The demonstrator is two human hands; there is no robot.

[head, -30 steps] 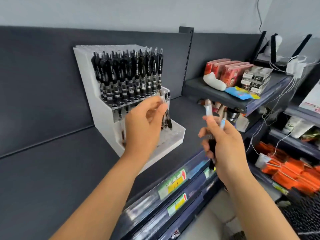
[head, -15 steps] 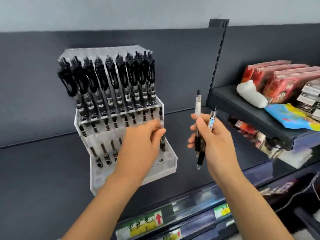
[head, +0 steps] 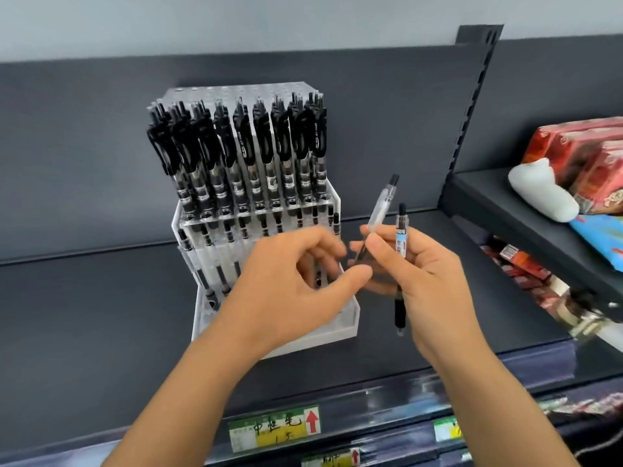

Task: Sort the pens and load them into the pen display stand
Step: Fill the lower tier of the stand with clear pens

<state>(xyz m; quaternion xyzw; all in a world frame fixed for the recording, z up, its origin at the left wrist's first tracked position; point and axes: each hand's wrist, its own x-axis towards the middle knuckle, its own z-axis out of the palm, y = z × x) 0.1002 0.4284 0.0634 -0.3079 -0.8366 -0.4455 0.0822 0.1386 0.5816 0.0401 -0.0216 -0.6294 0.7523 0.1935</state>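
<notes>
Black-capped, the clear pen (head: 379, 210) and the blue-labelled pen (head: 401, 237) sit clamped in the right hand (head: 435, 284), just right of the pen display stand (head: 347, 328). The left hand (head: 290, 294) curls its fingers (head: 332, 252) beside the clear pen's lower end; I cannot tell whether they touch it.
</notes>
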